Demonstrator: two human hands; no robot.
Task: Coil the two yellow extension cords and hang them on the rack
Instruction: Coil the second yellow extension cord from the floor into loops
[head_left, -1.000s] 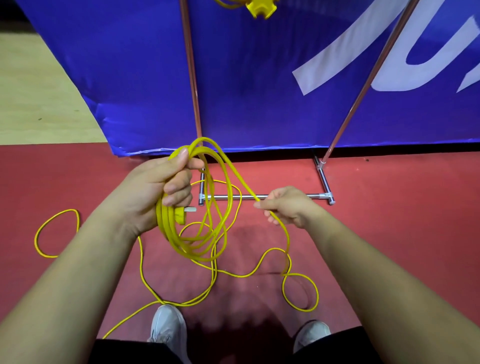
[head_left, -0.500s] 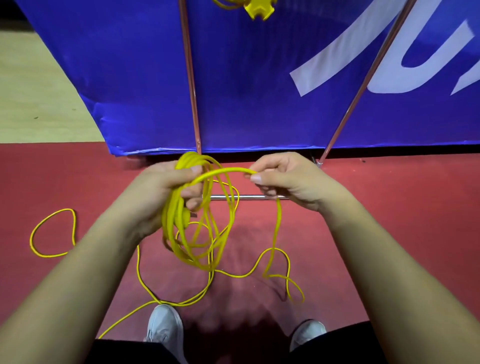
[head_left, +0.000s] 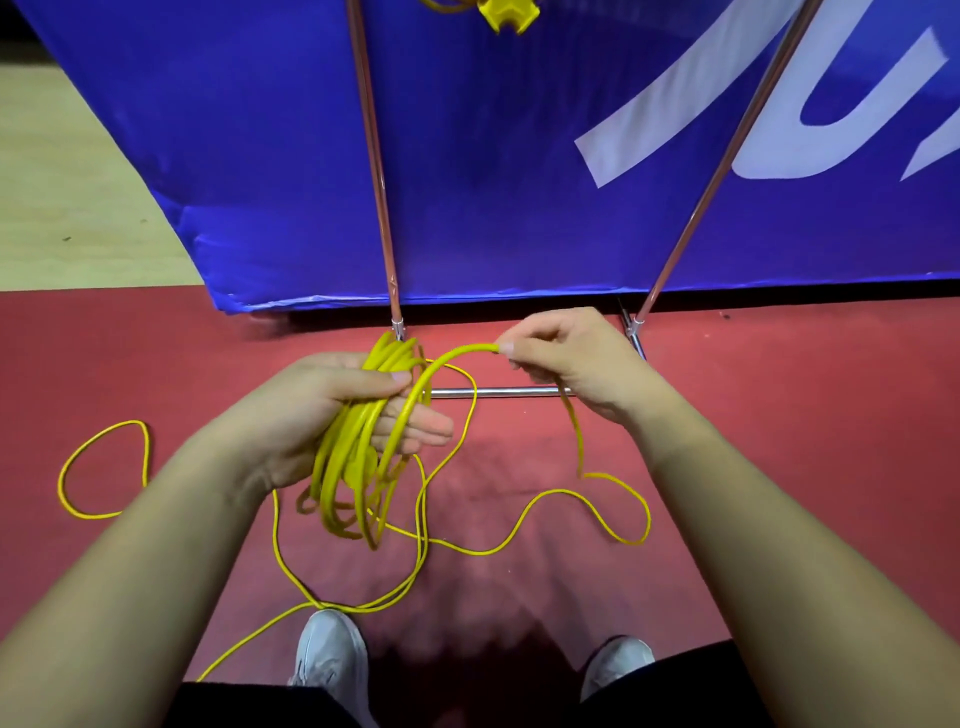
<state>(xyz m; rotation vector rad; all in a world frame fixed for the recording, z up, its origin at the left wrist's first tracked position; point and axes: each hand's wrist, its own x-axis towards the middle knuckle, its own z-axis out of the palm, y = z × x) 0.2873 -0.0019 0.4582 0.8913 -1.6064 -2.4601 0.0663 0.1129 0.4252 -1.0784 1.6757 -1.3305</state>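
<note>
My left hand (head_left: 332, 410) holds a bundle of coiled yellow extension cord (head_left: 353, 467), thumb on top and fingers stretched out under the loops. My right hand (head_left: 566, 358) pinches the same cord just to the right, forming a fresh arc over to the coil. The loose cord (head_left: 582, 499) trails from my right hand down onto the red floor, curls right, then runs left past my feet to a loop (head_left: 104, 467) at the far left. A second yellow cord's socket end (head_left: 506, 15) hangs at the top edge on the rack (head_left: 379, 197).
The rack's two metal poles rise in front of a blue banner (head_left: 519, 156), and its base crossbar (head_left: 509, 392) lies on the red floor (head_left: 779, 441) under my hands. My grey shoes (head_left: 330, 654) stand below. Pale wooden floor (head_left: 67, 197) shows at the upper left.
My right hand went from low right up to the coil with a new loop, then drew slightly right. My left fingers have opened out beneath the bundle.
</note>
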